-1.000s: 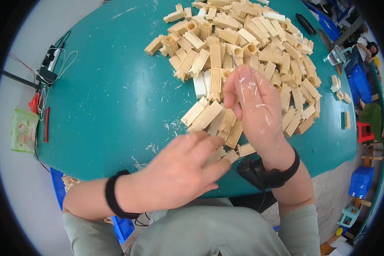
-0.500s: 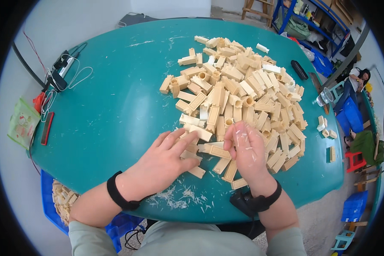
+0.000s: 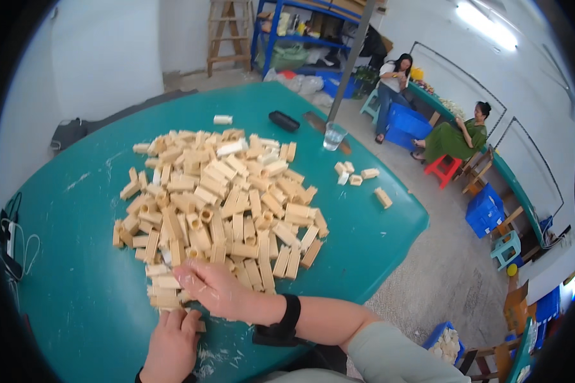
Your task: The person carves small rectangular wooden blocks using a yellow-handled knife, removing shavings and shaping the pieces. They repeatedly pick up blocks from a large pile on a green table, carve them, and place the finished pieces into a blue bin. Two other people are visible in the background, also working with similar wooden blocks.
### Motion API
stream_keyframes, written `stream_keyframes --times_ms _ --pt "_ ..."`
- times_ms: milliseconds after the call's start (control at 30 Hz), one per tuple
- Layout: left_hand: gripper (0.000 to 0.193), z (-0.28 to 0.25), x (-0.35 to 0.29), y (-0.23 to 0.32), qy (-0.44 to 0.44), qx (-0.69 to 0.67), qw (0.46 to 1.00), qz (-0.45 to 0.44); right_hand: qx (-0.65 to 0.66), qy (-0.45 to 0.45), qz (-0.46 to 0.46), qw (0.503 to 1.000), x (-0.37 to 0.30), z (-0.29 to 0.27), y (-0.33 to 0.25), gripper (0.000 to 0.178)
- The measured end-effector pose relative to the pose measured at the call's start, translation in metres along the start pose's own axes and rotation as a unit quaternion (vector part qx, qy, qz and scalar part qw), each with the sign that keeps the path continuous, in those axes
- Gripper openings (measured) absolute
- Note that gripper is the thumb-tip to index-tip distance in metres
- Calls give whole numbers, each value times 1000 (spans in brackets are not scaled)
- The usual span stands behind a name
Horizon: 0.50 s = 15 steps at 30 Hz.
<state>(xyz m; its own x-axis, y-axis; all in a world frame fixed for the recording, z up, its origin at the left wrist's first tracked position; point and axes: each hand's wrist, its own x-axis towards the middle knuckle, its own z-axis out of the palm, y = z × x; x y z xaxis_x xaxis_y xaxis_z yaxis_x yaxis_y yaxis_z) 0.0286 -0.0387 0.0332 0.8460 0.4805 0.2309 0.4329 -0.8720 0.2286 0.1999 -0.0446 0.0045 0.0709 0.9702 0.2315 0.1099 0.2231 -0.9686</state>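
From my remote seat I see the green tabletop (image 3: pixel 64 281) filling most of the lower left; taking the pile's middle as my clock centre, a seated person in white (image 3: pixel 393 76) is across the room at two o'clock, and another in green (image 3: pixel 463 135) sits between two and three. The heap of pale beige blocks (image 3: pixel 236 210), some with round openings in their ends, spreads over the tabletop at the centre of my dial. My right hand (image 3: pixel 214 290) is at its six o'clock edge, fingers curled together against the thumb; whether they clamp anything I cannot tell. My left hand (image 3: pixel 172 341) lies toward seven, its fingers close by one block (image 3: pixel 201 326), though I cannot tell whether they grip it. A clear cup (image 3: pixel 334 136) stands at two o'clock, a black case-like object (image 3: pixel 283 121) lies at one, a lone block (image 3: pixel 383 198) at three and a whitish block (image 3: pixel 223 119) at twelve. Smallest are the shavings (image 3: pixel 206 369) near six.
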Motion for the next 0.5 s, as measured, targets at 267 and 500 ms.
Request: stream_keyframes --times_ms 267,500 --pt "33 3 -3 -28 29 -135 990 -15 33 23 54 998 -14 -1 -14 22" --pt "29 5 -12 -35 148 -511 833 -152 -5 -55 3 998 -16 7 -20 20"
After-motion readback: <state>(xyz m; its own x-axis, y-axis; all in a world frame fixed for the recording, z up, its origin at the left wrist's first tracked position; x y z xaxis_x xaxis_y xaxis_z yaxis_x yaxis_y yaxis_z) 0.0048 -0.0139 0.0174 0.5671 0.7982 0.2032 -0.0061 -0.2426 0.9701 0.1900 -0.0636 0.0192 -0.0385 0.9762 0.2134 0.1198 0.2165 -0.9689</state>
